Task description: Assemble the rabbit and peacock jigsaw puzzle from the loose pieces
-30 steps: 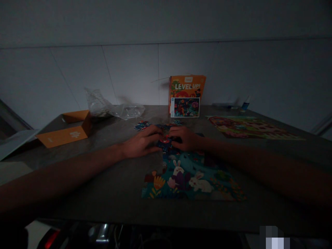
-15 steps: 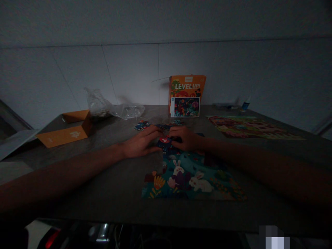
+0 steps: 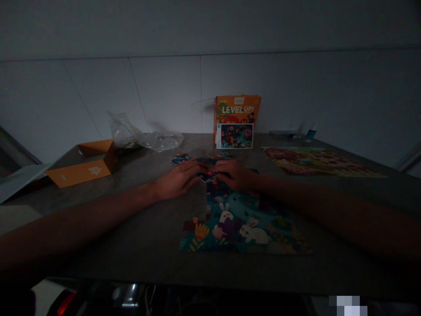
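Observation:
A partly joined jigsaw puzzle (image 3: pixel 243 224) with white rabbits and flowers lies on the dark table in front of me. At its far edge my left hand (image 3: pixel 180 177) has its fingers bent over a small dark blue and red section of puzzle pieces (image 3: pixel 208 176). From the other side my right hand (image 3: pixel 235 174) pinches the same section, thumb toward me. The fingertips of both hands nearly meet, and they partly cover the section. Loose puzzle pieces (image 3: pixel 180 159) lie just beyond my left hand, and more pieces (image 3: pixel 225 155) lie beyond my right.
An orange puzzle box (image 3: pixel 238 107) stands at the back with a picture card (image 3: pixel 235 136) leaning on it. An open orange box part (image 3: pixel 80 169) and clear plastic bags (image 3: pixel 161 140) are on the left. Another puzzle (image 3: pixel 322 163) and a small bottle (image 3: pixel 311 132) lie right.
The small section between my hands has shifted slightly away from me and lies flatter. My left thumb has drawn in toward the fingers. The right hand has barely moved.

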The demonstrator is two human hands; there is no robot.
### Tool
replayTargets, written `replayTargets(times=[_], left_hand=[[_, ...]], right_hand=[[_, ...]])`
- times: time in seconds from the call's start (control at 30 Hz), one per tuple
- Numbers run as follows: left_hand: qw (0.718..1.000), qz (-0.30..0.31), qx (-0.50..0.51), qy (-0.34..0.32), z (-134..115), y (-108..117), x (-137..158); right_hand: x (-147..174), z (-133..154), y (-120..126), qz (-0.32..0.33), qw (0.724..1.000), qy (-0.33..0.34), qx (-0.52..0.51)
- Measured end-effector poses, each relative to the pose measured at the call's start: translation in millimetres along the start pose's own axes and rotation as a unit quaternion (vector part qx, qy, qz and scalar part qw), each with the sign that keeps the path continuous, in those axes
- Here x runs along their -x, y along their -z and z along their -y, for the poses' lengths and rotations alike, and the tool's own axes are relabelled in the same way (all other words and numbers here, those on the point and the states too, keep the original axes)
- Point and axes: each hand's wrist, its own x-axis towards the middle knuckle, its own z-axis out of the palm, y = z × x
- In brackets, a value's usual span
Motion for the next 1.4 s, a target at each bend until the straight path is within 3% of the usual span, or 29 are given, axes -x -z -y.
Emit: replayTargets(times=[0.13, 0.23, 0.4, 0.7, 1.0, 1.4], left_hand=[[0.993, -0.097, -0.022, 0.057, 2, 3, 1], [0.989, -0.137, -0.045, 0.034, 2, 5, 2], [0.997, -0.063, -0.035, -0.033, -1, 4, 1], [0.997, -0.064, -0.019, 0.026, -6, 7, -1], [0.997, -0.04, 0.019, -0.058, -9, 7, -1], [0.999, 0.013, 0.003, -0.042, 0, -2, 1]], right_hand=[[0, -2, -3, -0.014, 1.0, 0.002, -0.025], [0, -1, -3, -0.028, 0.999, -0.018, -0.019], [0, 1, -3, -0.026, 0.999, -0.022, -0.016], [0, 0, -3, -0.023, 0.999, -0.025, -0.02], [-1, 2, 0, -0.02, 0.999, -0.041, -0.007], [0, 3, 2, -0.004, 0.998, -0.056, -0.029]])
